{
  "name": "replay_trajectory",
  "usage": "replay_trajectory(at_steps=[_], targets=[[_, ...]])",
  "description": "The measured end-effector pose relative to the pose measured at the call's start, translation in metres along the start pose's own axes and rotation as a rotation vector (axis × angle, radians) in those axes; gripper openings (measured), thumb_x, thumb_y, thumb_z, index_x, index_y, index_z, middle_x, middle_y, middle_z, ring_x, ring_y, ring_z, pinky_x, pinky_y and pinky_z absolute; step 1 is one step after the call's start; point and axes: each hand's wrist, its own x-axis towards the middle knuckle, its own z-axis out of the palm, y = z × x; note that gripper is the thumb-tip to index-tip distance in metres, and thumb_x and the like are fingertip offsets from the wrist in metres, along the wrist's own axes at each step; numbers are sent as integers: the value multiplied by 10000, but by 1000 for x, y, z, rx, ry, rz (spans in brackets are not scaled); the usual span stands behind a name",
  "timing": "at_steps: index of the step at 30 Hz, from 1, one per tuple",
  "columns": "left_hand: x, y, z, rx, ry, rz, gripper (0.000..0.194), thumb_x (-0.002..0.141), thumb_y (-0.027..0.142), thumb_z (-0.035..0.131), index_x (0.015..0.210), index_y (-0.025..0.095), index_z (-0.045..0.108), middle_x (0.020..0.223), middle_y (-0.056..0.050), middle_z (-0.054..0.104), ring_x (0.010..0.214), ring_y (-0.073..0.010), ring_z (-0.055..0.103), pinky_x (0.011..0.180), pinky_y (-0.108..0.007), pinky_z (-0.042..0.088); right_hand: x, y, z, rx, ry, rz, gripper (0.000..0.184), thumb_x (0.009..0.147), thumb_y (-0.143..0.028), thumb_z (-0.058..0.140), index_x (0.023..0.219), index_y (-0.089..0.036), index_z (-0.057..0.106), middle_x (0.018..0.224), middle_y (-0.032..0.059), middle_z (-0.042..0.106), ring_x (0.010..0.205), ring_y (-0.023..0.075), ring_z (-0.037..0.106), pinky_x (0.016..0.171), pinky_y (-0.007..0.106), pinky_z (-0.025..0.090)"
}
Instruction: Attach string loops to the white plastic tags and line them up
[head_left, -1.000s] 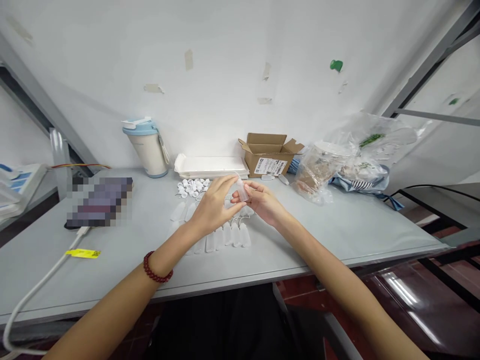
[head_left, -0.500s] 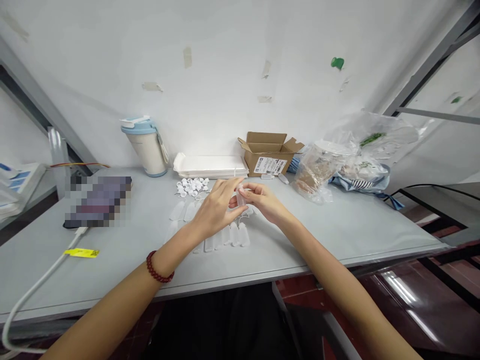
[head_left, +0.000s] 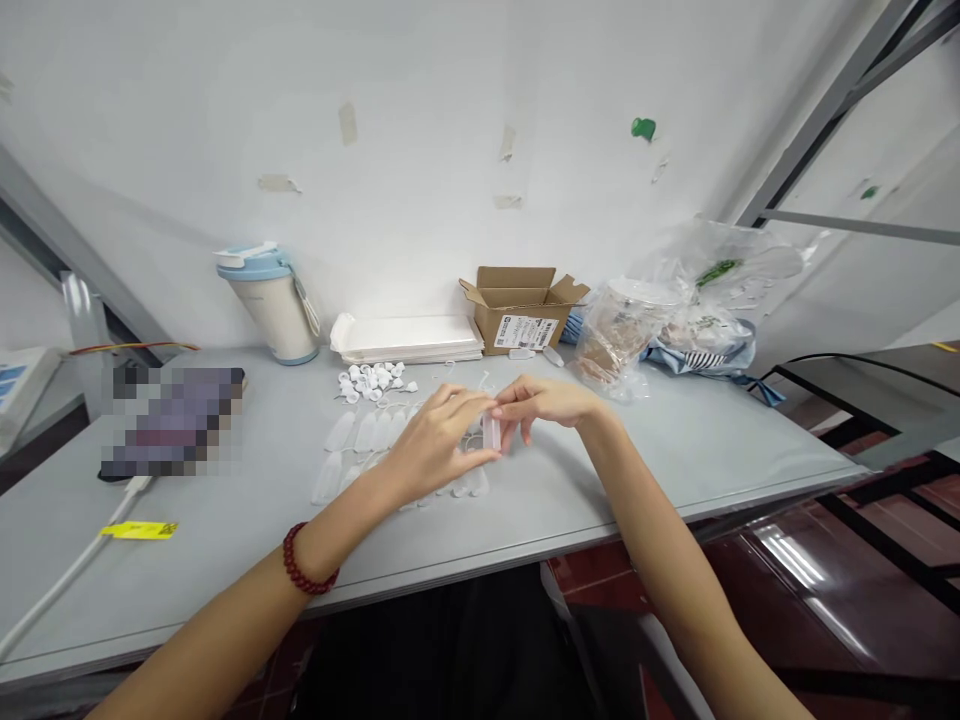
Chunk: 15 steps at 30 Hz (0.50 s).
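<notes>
A small translucent plastic bottle stands upright between my hands, just above the table. My left hand is closed on it, thumb at its lower end and fingers near its top. The fingers of my right hand pinch at the bottle's upper end; whether a cap is there is too small to tell. Beneath and left of my hands lie several similar flat bottles in rows, partly hidden by my left hand. Behind them is a heap of small white caps.
At the back are a cream tumbler, a stack of white trays, an open cardboard box and plastic bags. On the left lies a blurred phone with a white cable. The table's front edge runs below my forearms.
My hands and the bottle have come lower, towards the table. My right hand has turned so its fingers point down at the bottle's top. The camera view has shifted slightly right.
</notes>
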Motion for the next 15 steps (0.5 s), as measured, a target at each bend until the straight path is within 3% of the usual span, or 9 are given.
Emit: replay_trajectory(at_steps=[5, 15], targets=[[-1, 15, 2, -60, -217, 39, 375, 814, 367, 656, 1127, 177, 577, 1099, -91, 648, 1052, -263, 511, 899, -426, 463, -9, 0, -7, -135, -235, 216, 404, 742, -521, 656, 727, -118, 675, 735, 100, 732, 610, 170, 689, 424, 196, 424], [-4, 17, 1, -27, -409, -4, 323, 817, 446, 629, 955, 154, 630, 905, -69, 657, 989, -257, 492, 848, -386, 454, 2, 1, -2, -222, -302, 347, 471, 652, -558, 717, 780, -108, 658, 700, 71, 723, 615, 166, 687, 436, 195, 417]])
